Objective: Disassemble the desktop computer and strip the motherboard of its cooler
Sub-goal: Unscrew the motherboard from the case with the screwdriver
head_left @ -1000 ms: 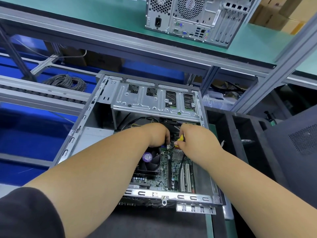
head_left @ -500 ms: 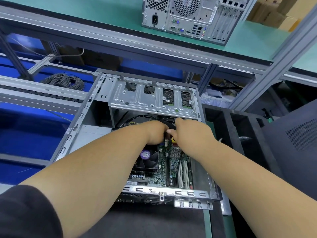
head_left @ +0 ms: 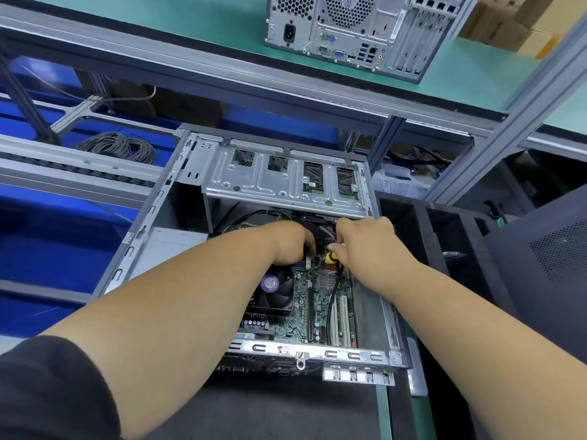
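An open desktop case (head_left: 152, 223) lies on its side before me, its drive cage (head_left: 279, 182) at the far end. Inside, the green motherboard (head_left: 320, 312) carries a black cooler fan (head_left: 274, 289) with a purple sticker. My left hand (head_left: 290, 242) reaches in just past the fan, fingers curled down at a white connector (head_left: 307, 262); what it grips is hidden. My right hand (head_left: 368, 246) is closed around a yellow-handled tool (head_left: 332, 257) close beside it, with a black cable (head_left: 332, 308) trailing below.
A second computer case (head_left: 359, 30) stands on the green upper shelf (head_left: 197, 30). A coil of grey cable (head_left: 119, 146) lies at left behind a metal rail. Black foam compartments (head_left: 444, 236) and a dark panel (head_left: 552, 255) flank the case on the right.
Both hands have shifted a little farther into the case toward the drive cage, staying close together. The yellow tool remains in my right hand.
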